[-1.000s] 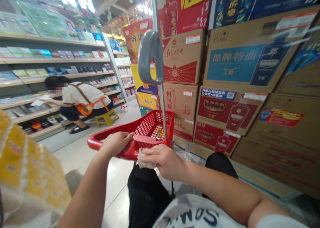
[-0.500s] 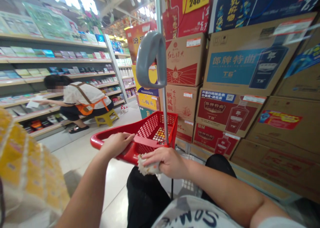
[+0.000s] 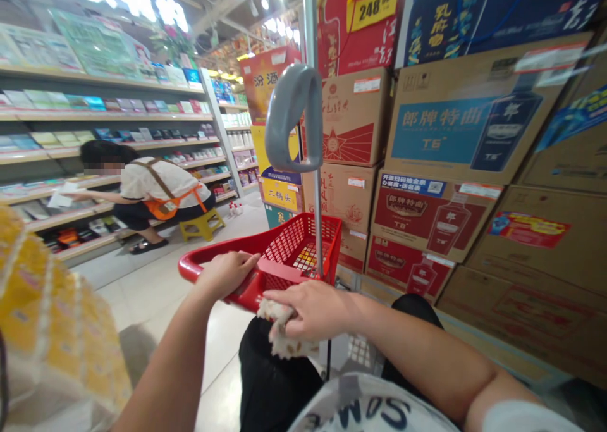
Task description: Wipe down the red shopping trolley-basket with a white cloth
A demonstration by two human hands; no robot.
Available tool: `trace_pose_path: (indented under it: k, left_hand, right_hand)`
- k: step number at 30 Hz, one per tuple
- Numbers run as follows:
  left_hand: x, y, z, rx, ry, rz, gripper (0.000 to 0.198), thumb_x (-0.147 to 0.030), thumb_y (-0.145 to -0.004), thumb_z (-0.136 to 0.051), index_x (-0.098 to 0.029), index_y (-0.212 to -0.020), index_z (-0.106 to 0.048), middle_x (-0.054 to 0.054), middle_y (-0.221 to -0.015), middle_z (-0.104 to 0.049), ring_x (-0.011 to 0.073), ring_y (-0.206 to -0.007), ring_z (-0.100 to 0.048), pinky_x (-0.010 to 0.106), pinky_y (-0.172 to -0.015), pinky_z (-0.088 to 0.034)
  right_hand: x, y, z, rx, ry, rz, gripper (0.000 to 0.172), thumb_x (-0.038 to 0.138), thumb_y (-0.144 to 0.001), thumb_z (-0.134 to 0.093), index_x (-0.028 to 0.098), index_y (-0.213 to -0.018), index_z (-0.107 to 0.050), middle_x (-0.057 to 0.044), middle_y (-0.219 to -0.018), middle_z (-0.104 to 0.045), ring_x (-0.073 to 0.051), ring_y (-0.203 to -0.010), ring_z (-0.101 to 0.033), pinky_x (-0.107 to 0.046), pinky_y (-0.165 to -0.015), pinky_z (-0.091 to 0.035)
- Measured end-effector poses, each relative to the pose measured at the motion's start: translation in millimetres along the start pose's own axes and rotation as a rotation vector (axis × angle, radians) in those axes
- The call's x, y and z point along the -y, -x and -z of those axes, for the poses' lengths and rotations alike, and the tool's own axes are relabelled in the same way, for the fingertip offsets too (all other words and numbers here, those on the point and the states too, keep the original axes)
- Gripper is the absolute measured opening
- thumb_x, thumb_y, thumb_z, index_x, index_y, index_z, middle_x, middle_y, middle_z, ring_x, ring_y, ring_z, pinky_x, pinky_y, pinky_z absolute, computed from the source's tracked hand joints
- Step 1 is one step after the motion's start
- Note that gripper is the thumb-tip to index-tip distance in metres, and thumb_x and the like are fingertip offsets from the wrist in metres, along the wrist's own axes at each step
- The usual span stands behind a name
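Liquor cartons stacked high fill the right of the frame, just beyond the basket; shelves run along the upper left; a worker in an orange apron crouches there on a yellow stool, well apart from the hands; a yellow-packed stack bulks at the lower left edge; tiled floor runs between it and the person's black trousers; a red basket sits at center, its metal pole rising to a grey handle; the left hand curls over the basket's rim; the right hand closes on a crumpled pale wad, just below the rim.
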State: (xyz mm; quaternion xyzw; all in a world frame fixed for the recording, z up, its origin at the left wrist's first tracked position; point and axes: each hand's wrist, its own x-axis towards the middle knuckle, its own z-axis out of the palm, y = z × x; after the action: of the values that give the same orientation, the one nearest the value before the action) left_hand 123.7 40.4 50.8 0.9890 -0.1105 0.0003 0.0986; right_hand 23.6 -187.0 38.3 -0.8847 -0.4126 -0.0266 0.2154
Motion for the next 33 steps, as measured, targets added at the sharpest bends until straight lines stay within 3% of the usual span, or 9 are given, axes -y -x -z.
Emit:
trace_pose_path:
  k: [3,9,12,17,20,23,26,29,33]
  left_hand:
    - [-2,1,0.1,-0.006,0.002,-0.001,0.058,-0.063,-0.085,-0.026,-0.026,-0.078,-0.069,0.005,-0.088,-0.069,0.0243,-0.08,-0.061,0.032,-0.067,-0.037]
    - [-4,5,3.2,-0.002,-0.002,0.02,0.057,-0.063,-0.085,-0.025,-0.028,-0.079,-0.07,0.004,-0.089,-0.069,0.0244,-0.081,-0.061,0.032,-0.066,-0.036]
    - [-5,6,3.9,-0.002,0.006,0.026,0.056,-0.063,-0.085,-0.025,-0.029,-0.08,-0.07,0.003,-0.091,-0.069,0.0248,-0.083,-0.061,0.031,-0.067,-0.036]
    - [-5,7,2.8,-0.015,0.008,0.006,0.057,-0.063,-0.085,-0.025,-0.028,-0.078,-0.069,0.003,-0.089,-0.069,0.0241,-0.082,-0.061,0.031,-0.066,-0.035]
    - [-6,8,1.9,-0.019,0.004,0.0,0.058,-0.062,-0.086,-0.024,-0.027,-0.077,-0.069,0.004,-0.087,-0.069,0.0232,-0.079,-0.061,0.03,-0.064,-0.035]
    - [-8,8,1.6,-0.017,-0.017,0.001,0.057,-0.062,-0.086,-0.024,-0.027,-0.074,-0.068,0.004,-0.085,-0.069,0.0234,-0.079,-0.061,0.03,-0.062,-0.034]
    - [-9,9,1.8,-0.029,-0.044,0.012,0.057,-0.062,-0.086,-0.024,-0.027,-0.074,-0.067,0.004,-0.087,-0.069,0.0242,-0.079,-0.061,0.03,-0.061,-0.034]
    - [-10,10,2.0,-0.028,-0.047,0.013,0.057,-0.061,-0.086,-0.024,-0.026,-0.076,-0.067,0.004,-0.089,-0.069,0.0244,-0.08,-0.061,0.03,-0.062,-0.035]
    - [-11,11,1.9,-0.032,-0.035,0.016,0.058,-0.061,-0.086,-0.023,-0.025,-0.077,-0.069,0.006,-0.088,-0.069,0.0241,-0.08,-0.061,0.03,-0.063,-0.036]
  right_hand:
    - [0,-4,3,0.022,0.007,-0.001,0.049,0.044,-0.084,-0.053,0.027,-0.129,-0.048,-0.003,-0.107,-0.067,-0.021,-0.093,-0.064,-0.028,-0.075,-0.046]
    - [4,-5,-26,-0.234,0.199,-0.087,0.031,0.044,-0.094,-0.04,0.021,-0.109,-0.052,-0.004,-0.088,-0.068,-0.019,-0.08,-0.064,-0.028,-0.069,-0.045]
    - [-8,1,-37,-0.344,0.263,0.069,0.033,0.042,-0.093,-0.039,0.018,-0.111,-0.052,-0.005,-0.087,-0.066,-0.02,-0.079,-0.062,-0.031,-0.071,-0.044]
    - [-32,19,-48,-0.519,0.251,0.428,0.039,0.037,-0.092,-0.037,0.016,-0.124,-0.046,-0.011,-0.111,-0.061,-0.023,-0.098,-0.056,-0.039,-0.084,-0.042]
    - [-26,18,-43,-0.517,0.123,0.24,0.03,0.034,-0.091,-0.039,0.016,-0.109,-0.054,-0.01,-0.102,-0.064,-0.021,-0.094,-0.057,-0.035,-0.084,-0.042]
    - [-10,6,-30,-0.344,0.087,-0.109,0.02,0.034,-0.089,-0.043,0.02,-0.085,-0.057,-0.003,-0.081,-0.065,-0.017,-0.075,-0.059,-0.027,-0.067,-0.041]
    - [-1,-3,-22,-0.226,0.156,-0.23,0.024,0.039,-0.087,-0.046,0.02,-0.078,-0.056,-0.001,-0.074,-0.065,-0.015,-0.066,-0.058,-0.025,-0.057,-0.035]
    - [-5,2,-32,-0.315,0.218,-0.121,0.026,0.04,-0.089,-0.042,0.019,-0.086,-0.057,-0.004,-0.078,-0.064,-0.018,-0.072,-0.058,-0.028,-0.064,-0.037]
    - [-19,17,-52,-0.522,0.234,0.201,0.038,0.04,-0.092,-0.036,0.015,-0.116,-0.05,-0.01,-0.096,-0.063,-0.023,-0.087,-0.056,-0.037,-0.078,-0.039]
